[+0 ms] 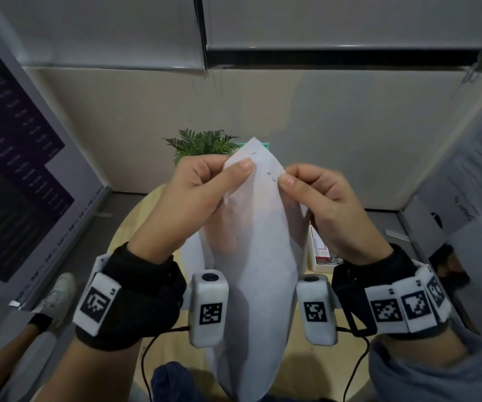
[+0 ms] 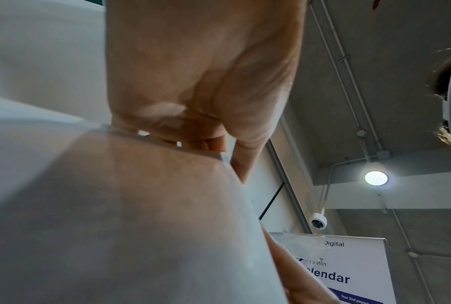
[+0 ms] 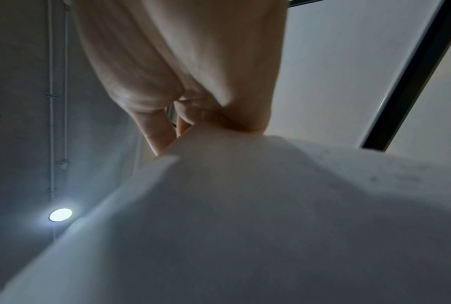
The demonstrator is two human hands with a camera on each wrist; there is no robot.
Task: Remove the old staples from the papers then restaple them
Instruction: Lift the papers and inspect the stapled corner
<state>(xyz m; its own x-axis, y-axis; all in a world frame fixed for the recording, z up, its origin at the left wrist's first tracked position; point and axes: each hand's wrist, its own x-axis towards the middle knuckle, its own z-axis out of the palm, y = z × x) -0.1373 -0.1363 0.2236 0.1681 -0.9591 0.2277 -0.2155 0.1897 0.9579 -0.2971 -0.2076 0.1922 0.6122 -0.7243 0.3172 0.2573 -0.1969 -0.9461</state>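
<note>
A dark poster (image 1: pixel 16 169) is leaning at nine o'clock, well clear of the work. Next comes the left hand (image 1: pixel 202 192), which is pinching the upper left edge of the papers (image 1: pixel 251 242) between thumb and curled fingers, probably to keep that corner taut. The sheets are hanging upright at the centre, lifted off the round bench (image 1: pixel 135 221), corner pointing to twelve o'clock in front of a small green plant (image 1: pixel 202 143). Near that corner a staple (image 1: pixel 268 171) is glinting, with another small mark just above it; holding the corner high is likely bringing them close to the eye. At about one o'clock from the staple's far side, the right hand (image 1: pixel 321 204) is gripping the right edge, thumb just beside the staple, seemingly ready to pick at it. A small box (image 1: pixel 319 248) is lying on the bench at three o'clock.
</note>
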